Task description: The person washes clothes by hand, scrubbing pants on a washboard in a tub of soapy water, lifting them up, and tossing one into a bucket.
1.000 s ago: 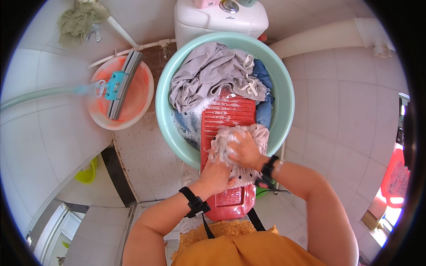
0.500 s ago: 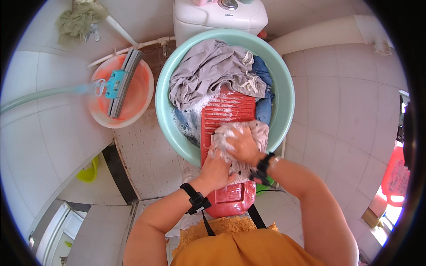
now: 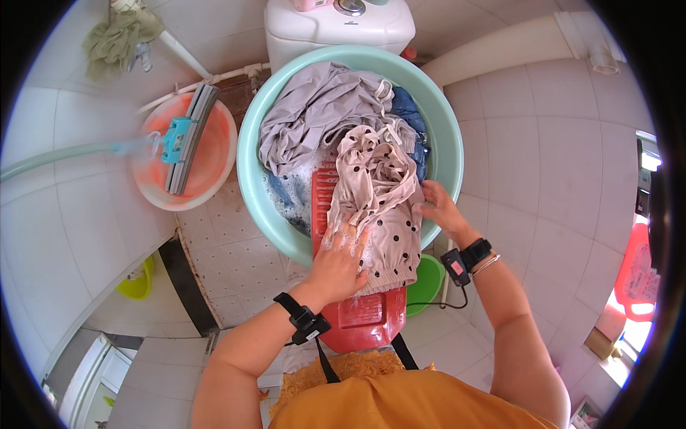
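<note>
A beige garment with black polka dots (image 3: pixel 393 232) lies over the red washboard (image 3: pixel 364 318), its gathered elastic edge toward me and its far part bunched up. The washboard leans in a large light-green basin (image 3: pixel 247 168). My left hand (image 3: pixel 334 263), sudsy and flat with fingers spread, rests on the left side of the dotted cloth. My right hand (image 3: pixel 444 212) is by the cloth's right edge over the basin rim, fingers apart and holding nothing. Behind the dotted cloth lie a grey garment with white cord (image 3: pixel 314 107) and blue cloth (image 3: pixel 407 107) in soapy water.
A white toilet tank (image 3: pixel 336 28) stands behind the basin. To the left, a squeeze mop head (image 3: pixel 189 139) lies across an orange-and-white basin (image 3: pixel 223 171). A green bowl (image 3: pixel 426 280) sits under the right side. A pale pipe (image 3: pixel 500 50) runs along the right wall.
The dotted garment, bunched under both hands before, is now spread over the washboard and reaches farther back. My right hand has let go and moved right; my left hand has flattened on the cloth.
</note>
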The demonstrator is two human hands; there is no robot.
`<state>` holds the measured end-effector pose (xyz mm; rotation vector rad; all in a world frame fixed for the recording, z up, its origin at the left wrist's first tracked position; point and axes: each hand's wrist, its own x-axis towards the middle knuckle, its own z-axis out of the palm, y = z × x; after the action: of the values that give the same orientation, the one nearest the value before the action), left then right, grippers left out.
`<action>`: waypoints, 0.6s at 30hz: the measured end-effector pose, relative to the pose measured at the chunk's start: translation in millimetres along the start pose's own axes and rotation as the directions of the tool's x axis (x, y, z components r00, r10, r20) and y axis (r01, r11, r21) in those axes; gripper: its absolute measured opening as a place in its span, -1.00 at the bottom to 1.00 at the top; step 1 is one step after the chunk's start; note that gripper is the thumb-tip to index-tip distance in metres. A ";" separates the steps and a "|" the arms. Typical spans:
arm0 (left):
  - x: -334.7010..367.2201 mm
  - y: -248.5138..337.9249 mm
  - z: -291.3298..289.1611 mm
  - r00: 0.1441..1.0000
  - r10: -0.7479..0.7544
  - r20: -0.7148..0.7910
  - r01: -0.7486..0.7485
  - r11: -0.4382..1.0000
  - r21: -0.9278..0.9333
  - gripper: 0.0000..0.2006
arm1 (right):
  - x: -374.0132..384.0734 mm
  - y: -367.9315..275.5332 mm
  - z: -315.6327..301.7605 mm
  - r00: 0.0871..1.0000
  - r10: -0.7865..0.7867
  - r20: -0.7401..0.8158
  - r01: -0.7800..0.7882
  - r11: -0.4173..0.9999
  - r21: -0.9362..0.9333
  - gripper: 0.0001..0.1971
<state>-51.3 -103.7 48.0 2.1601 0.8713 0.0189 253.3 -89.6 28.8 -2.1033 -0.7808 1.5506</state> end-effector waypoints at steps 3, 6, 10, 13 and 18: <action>0.5 -0.2 3.6 0.998 0.047 -0.032 -0.047 0.999 0.008 -0.21 | -4.9 11.3 7.2 0.940 -0.339 -0.042 0.268 0.809 -0.523 -0.52; -4.3 -5.5 1.9 0.997 0.032 -0.070 -0.033 0.999 -0.011 -0.21 | -15.0 2.9 31.2 0.904 -0.347 -0.250 0.145 0.799 -0.583 -0.61; 4.5 1.2 8.2 0.994 0.074 -0.083 -0.075 0.997 -0.005 -0.20 | -6.4 67.4 14.1 0.959 -0.195 -0.207 0.131 0.949 -0.286 -0.70; -1.7 -1.0 4.9 0.994 0.069 -0.079 -0.071 0.997 -0.021 -0.23 | -33.4 20.2 17.1 0.950 -0.296 -0.095 0.205 0.828 -0.522 -0.78; -6.3 -7.8 -2.0 0.995 -0.080 -0.062 0.054 0.936 -0.347 -0.30 | -97.9 -81.9 86.1 0.629 -0.724 0.282 0.768 0.526 -0.365 -0.76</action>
<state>-61.2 -102.6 45.8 1.8094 0.9100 0.2059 133.3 -91.4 125.2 -1.5410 -1.9448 1.0128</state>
